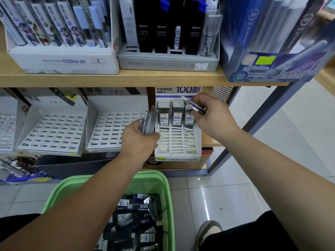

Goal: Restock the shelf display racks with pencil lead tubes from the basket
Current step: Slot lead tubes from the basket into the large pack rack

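Seen from above, a person's left hand (139,140) grips a fanned bundle of tubes (149,119), held just left of a small white slotted rack (178,142) on the lower shelf (208,142). The right hand (214,115) pinches a single tube (194,105), tilted, above the rack's right rear corner. Three rows of upright tubes (176,115) fill the rack's back, with open slots in front of them. Below, a green basket (163,180) on the tiled floor holds many loose tubes (134,220).
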The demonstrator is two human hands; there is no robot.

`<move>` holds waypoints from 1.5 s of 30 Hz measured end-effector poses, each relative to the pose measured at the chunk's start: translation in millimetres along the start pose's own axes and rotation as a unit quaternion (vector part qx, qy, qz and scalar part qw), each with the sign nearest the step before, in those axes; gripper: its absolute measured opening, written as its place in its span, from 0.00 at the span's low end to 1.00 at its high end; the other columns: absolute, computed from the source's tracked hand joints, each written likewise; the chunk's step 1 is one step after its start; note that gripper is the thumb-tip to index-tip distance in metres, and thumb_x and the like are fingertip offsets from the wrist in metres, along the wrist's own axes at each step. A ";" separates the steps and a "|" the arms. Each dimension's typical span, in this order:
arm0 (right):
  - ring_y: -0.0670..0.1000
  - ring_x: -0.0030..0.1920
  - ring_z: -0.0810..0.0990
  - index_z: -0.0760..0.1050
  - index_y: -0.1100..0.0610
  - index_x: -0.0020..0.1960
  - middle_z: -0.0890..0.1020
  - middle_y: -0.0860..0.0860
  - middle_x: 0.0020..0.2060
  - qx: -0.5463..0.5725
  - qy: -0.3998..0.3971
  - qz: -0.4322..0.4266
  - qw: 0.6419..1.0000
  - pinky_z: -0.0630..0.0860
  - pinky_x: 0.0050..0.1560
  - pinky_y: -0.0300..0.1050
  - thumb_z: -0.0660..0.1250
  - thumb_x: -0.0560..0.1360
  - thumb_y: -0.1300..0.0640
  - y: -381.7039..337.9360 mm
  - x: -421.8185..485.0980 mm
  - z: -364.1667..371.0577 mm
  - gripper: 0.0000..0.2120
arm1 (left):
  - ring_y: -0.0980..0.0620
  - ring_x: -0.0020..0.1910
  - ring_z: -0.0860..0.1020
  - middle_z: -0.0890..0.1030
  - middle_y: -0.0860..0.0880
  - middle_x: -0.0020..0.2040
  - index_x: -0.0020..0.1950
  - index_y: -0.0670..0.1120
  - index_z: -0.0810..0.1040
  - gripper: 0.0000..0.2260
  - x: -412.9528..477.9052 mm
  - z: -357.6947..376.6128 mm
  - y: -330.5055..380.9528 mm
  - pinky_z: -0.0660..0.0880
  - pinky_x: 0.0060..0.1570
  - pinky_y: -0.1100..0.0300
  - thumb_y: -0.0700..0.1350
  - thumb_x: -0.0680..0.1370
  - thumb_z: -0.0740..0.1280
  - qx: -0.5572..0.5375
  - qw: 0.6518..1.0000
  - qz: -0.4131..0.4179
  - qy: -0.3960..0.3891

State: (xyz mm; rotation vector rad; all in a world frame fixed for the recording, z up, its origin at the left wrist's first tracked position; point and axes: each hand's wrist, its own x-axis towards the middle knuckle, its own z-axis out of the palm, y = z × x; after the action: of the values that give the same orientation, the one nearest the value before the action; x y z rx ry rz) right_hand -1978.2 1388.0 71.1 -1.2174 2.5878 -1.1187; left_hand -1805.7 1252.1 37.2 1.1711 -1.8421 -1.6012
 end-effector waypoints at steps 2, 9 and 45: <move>0.53 0.48 0.81 0.77 0.47 0.53 0.84 0.45 0.46 -0.012 0.006 0.000 1.000 0.81 0.49 0.54 0.70 0.76 0.57 1.0 0.2 3.9 0.08 | 0.50 0.30 0.79 0.81 0.43 0.39 0.46 0.43 0.79 0.07 0.0 -0.3 -0.7 0.83 0.39 0.51 0.35 0.76 0.75 -0.006 1.000 -0.002 -0.002; 0.53 0.59 0.77 0.81 0.52 0.57 0.76 0.49 0.57 -0.103 0.081 -0.002 0.991 0.72 0.46 0.43 0.74 0.73 0.59 8.7 0.8 13.9 0.13 | 0.52 0.29 0.79 0.81 0.47 0.36 0.44 0.45 0.79 0.08 -0.6 -2.1 -2.8 0.83 0.40 0.50 0.35 0.76 0.75 -0.010 1.000 0.000 -0.010; 0.51 0.26 0.64 0.76 0.60 0.54 0.80 0.55 0.30 0.409 -0.127 0.237 0.872 0.54 0.32 0.46 0.70 0.75 0.68 -49.0 -14.9 0.1 0.10 | 0.52 0.34 0.81 0.87 0.41 0.47 0.65 0.38 0.78 0.20 -5.3 -48.5 25.7 0.64 0.23 0.63 0.41 0.76 0.76 -0.161 0.967 -0.157 -0.121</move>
State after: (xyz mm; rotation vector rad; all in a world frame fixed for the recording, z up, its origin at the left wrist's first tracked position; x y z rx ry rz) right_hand -1936.5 1377.6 99.1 -0.4513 1.7178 -1.5367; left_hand -1773.2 1227.3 74.4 1.2029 -1.5007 -2.2123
